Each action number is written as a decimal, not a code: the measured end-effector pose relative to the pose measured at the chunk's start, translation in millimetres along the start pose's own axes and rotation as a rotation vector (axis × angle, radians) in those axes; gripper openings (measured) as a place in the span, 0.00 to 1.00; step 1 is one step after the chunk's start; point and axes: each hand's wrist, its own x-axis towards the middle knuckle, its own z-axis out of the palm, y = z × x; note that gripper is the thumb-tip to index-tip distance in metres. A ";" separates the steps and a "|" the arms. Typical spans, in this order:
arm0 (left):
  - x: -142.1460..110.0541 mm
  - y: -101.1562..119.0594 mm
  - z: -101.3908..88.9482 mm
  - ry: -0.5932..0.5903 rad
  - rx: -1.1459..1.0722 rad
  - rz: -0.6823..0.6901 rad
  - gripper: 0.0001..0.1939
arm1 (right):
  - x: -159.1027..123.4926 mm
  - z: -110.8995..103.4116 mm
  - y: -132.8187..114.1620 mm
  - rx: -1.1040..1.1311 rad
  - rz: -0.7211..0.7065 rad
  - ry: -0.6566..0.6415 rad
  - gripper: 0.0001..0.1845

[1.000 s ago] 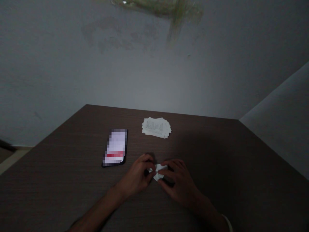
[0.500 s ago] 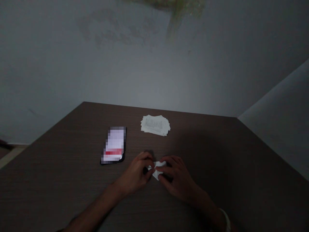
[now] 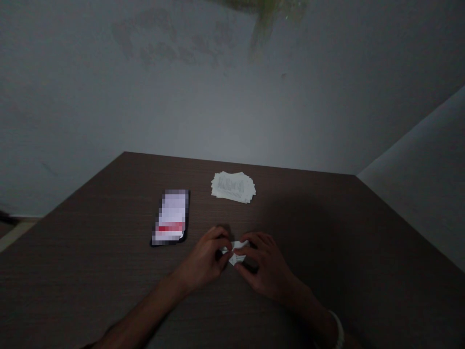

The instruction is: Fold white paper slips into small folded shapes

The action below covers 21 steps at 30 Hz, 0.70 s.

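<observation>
A small white folded piece of paper (image 3: 236, 251) lies on the dark wooden table (image 3: 109, 291), near its middle. My left hand (image 3: 207, 257) pinches the paper's left side with curled fingers. My right hand (image 3: 267, 264) presses and grips its right side, fingers bent over it. Most of the paper is hidden between the two hands. Both forearms reach in from the bottom edge, and a pale band shows on my right wrist (image 3: 337, 329).
A loose stack of printed white paper slips (image 3: 233, 186) sits farther back on the table. A phone with a lit screen (image 3: 170, 223) lies left of my hands. A grey wall rises behind the table's far edge.
The hands have drawn slightly closer together over the paper, covering more of it. The view has shifted a little, so everything sits slightly higher in frame.
</observation>
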 end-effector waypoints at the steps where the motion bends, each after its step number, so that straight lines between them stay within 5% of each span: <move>1: 0.2 -0.3 0.4 0.005 -0.001 0.004 0.06 | -0.2 -0.4 -0.5 -0.004 0.000 0.000 0.12; 9: -8.7 -1.4 -6.0 0.012 0.018 0.043 0.07 | -0.5 1.5 1.0 -0.037 -0.002 -0.006 0.13; 16: -28.5 12.6 -14.6 -0.201 0.199 0.157 0.16 | -1.8 0.3 0.6 -0.041 -0.022 0.001 0.13; 21: -26.3 13.1 -13.9 -0.233 0.273 0.139 0.16 | -4.8 0.7 1.2 -0.027 -0.011 -0.002 0.14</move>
